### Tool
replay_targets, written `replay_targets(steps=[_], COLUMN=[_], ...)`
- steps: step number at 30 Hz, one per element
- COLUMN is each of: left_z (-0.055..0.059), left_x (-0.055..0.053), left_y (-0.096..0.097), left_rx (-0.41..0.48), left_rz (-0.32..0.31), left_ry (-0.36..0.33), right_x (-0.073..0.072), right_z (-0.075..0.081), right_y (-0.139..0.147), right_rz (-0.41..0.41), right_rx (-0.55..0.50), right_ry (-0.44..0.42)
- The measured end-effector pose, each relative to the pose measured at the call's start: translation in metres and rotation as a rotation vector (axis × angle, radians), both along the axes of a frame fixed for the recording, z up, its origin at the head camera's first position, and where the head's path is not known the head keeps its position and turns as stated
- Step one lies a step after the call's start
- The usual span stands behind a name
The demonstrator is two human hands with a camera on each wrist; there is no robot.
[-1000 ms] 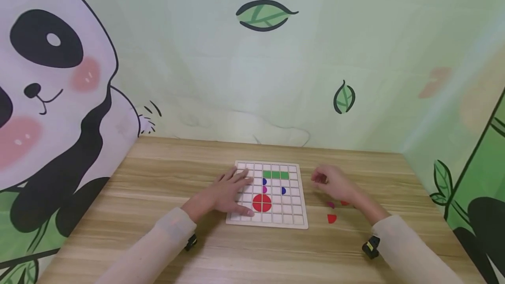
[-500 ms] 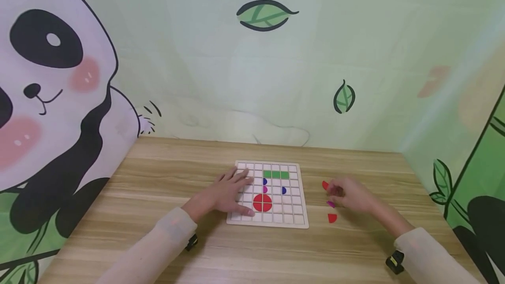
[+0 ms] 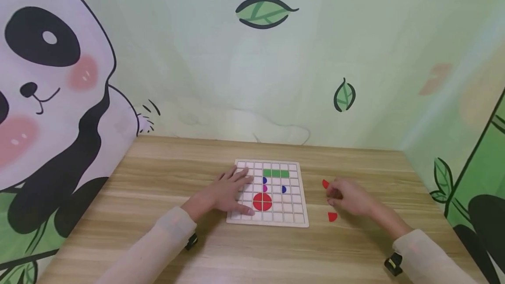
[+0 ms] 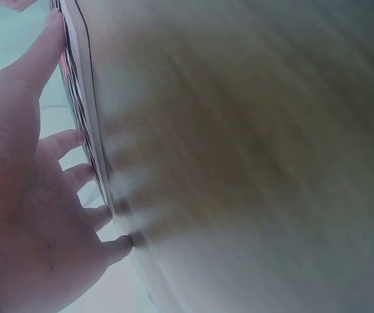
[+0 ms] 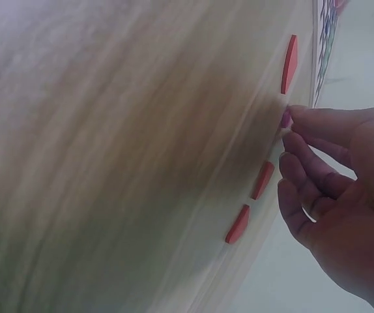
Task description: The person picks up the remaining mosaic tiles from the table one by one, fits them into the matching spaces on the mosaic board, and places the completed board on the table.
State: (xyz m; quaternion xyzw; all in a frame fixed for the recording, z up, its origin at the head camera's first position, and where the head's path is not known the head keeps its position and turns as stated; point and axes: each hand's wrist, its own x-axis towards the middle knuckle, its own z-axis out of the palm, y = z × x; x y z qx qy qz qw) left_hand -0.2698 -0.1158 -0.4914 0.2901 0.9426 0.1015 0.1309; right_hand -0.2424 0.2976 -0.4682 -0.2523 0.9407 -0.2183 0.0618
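Observation:
My left hand (image 3: 226, 191) lies with spread, straight fingers on the left side of a white grid board (image 3: 287, 209). On that board are green squares (image 3: 275, 173), a red disc of quarter pieces (image 3: 262, 202), two blue half-rounds (image 3: 284, 189) and a magenta half-round (image 3: 264, 188). To the right of the board, my right hand (image 3: 350, 197) pinches a small magenta piece (image 5: 286, 118) between thumb and fingertip, close to the tabletop. The fingers hide this piece in the head view. The left wrist view shows my fingertips touching the board's edge.
Loose red pieces lie around the right hand on the wooden table (image 3: 189, 148): one red piece (image 3: 325, 184) beyond it, another red piece (image 3: 332, 217) nearer. Two small red pieces (image 5: 263, 180) show beside the fingers in the right wrist view. A panda-printed backdrop (image 3: 189, 56) stands behind.
My right hand has moved right and nearer, from beside the board to the loose pieces, and its fingers have come together on the magenta one. The left hand has stayed still.

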Motion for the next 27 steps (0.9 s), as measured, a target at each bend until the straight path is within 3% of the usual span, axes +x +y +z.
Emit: replay_targets(steps=[19,24,27], left_z=[-0.0004,-0.0015,-0.0023], left_x=[0.0003,-0.0004,0.0000], left_y=[0.0010,0.0007,0.0004], left_rx=[0.002,0.007,0.003], left_rz=[0.010,0.010,0.004], left_ry=[0.004,0.006,0.012], right_x=[-0.0020,0.0004,0.0033], right_z=[-0.0041,-0.0008,0.0015], right_y=[0.0017,0.0025,0.0031], right_rz=[-0.016,-0.045,-0.014], right_rx=[-0.044,-0.011,0.021], right_ry=[-0.014,-0.028,-0.008])
